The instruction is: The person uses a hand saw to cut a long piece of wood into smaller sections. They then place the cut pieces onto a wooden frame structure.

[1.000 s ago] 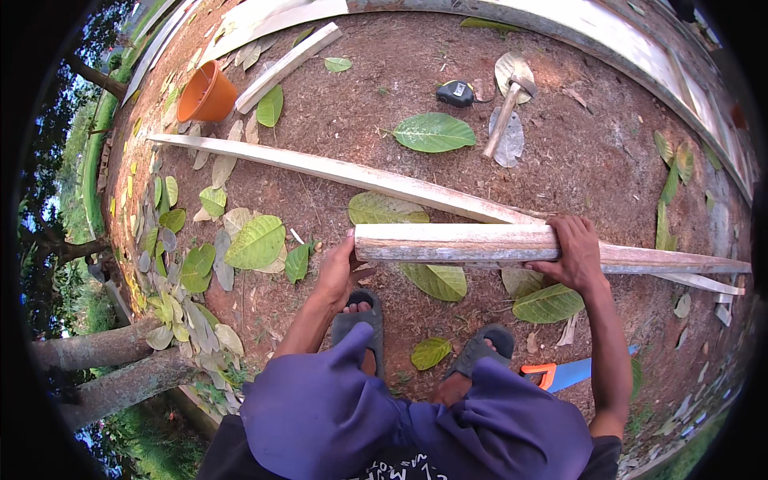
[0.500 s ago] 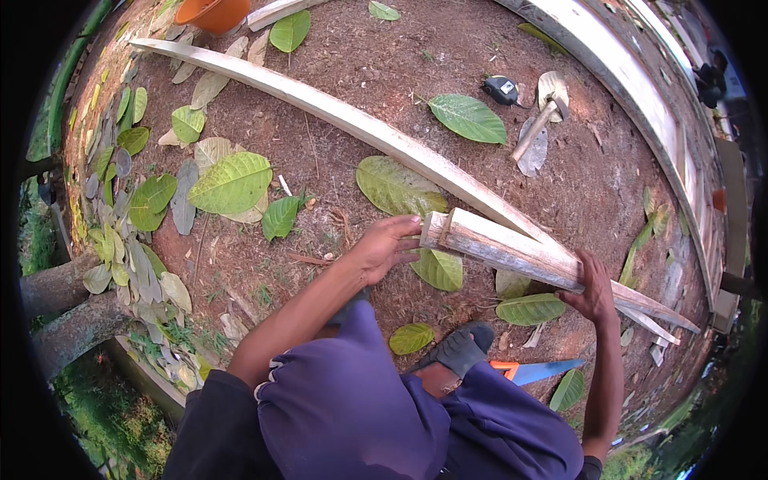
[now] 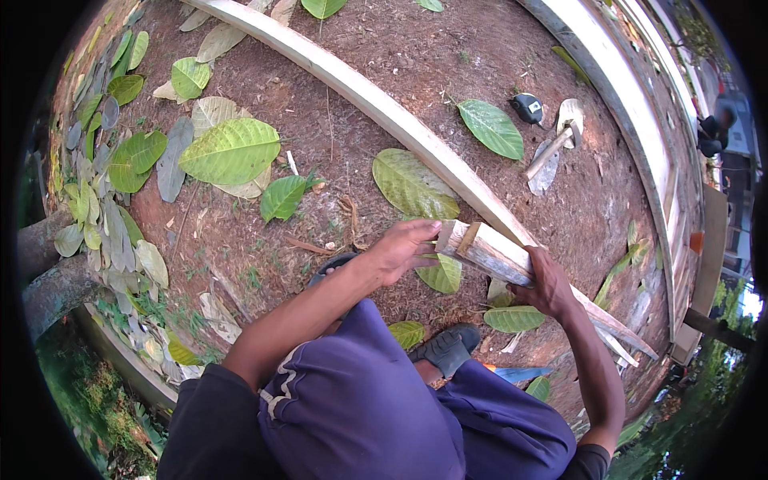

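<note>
Two wooden strips, a pale upper one and a lower one, lie together with uneven ends in front of me. My right hand wraps around them from the right, thumb below and fingers over the top. At their left end, my left hand has its fingers stretched out, the fingertips against or just beside the cut end. A long pale timber runs on the ground from the far left toward the right, passing behind the held strips and my right hand.
A tape measure and a hammer lie on the dirt beyond the timber. A saw with a blue blade rests beside my sandalled foot. Large leaves are scattered about. Long white boards curve along the right.
My right hand has slid leftward along the wooden strips, closer to their left end. My left hand stays at that end. The view has shifted, and the orange bucket is out of sight.
</note>
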Tool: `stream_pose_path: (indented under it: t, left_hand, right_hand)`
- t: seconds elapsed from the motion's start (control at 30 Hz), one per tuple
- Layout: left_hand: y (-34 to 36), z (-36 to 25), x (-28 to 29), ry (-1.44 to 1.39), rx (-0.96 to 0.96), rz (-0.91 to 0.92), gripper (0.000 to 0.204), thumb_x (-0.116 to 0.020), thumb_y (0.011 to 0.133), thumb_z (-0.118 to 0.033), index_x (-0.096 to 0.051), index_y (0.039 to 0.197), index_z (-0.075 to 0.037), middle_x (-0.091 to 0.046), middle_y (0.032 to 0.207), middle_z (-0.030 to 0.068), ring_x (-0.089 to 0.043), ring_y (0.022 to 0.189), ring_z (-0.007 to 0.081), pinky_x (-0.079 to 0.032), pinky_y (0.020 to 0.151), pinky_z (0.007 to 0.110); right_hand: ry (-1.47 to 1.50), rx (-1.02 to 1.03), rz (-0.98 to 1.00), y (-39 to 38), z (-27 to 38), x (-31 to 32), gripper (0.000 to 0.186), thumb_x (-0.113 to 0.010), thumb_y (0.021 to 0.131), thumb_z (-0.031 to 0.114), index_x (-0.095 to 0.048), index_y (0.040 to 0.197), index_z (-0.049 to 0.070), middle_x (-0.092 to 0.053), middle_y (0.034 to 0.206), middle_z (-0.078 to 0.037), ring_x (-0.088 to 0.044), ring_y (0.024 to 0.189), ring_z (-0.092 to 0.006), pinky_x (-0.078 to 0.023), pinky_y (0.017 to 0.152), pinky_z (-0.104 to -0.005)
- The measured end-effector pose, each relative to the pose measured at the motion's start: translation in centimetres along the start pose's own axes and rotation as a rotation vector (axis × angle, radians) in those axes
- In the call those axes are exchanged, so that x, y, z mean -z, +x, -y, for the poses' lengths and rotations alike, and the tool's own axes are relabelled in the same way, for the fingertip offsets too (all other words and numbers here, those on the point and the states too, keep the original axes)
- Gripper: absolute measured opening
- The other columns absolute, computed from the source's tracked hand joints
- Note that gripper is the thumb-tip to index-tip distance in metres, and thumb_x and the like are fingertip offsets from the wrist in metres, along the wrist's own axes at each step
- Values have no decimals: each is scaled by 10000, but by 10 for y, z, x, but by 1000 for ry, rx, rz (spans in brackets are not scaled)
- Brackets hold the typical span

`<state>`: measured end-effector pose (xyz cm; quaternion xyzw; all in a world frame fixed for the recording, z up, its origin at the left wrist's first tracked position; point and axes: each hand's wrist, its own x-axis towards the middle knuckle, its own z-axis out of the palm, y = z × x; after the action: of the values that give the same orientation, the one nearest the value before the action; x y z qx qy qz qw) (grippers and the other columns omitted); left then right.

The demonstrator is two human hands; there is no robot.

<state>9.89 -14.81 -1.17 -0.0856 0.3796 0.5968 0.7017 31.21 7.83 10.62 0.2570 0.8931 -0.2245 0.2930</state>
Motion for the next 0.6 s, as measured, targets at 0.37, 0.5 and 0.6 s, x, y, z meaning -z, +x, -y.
stream_pose_path:
  t: [0.37,0.5,0.6]
  left_hand:
    - [3,2,-2,-17,-14,46,426,-706,1013,-250,-622,1348,0,-716,1151,75,-683,1055,180,-566,945,386]
    - [2,3,-4,-9,-21,43,410,-720,1002,-236,-644,1320,13,-729,1151,77,-693,1042,173,-576,928,366]
    - [1,2,-6,-12,-15,31,385,-723,998,-209,-657,1299,21,-736,1145,80,-696,1043,172,-578,930,359]
  right_hand:
    - [12,12,21,12,13,3,750,-869,782,278,-488,1381,37,-625,1208,-227,-627,1126,-424,-516,974,-478]
    - [18,3,3,11,9,0,735,-868,778,266,-493,1366,33,-626,1202,-226,-630,1120,-426,-519,970,-477]
    - [21,-27,13,11,8,-2,729,-868,774,261,-496,1358,34,-627,1197,-227,-630,1120,-425,-519,972,-476]
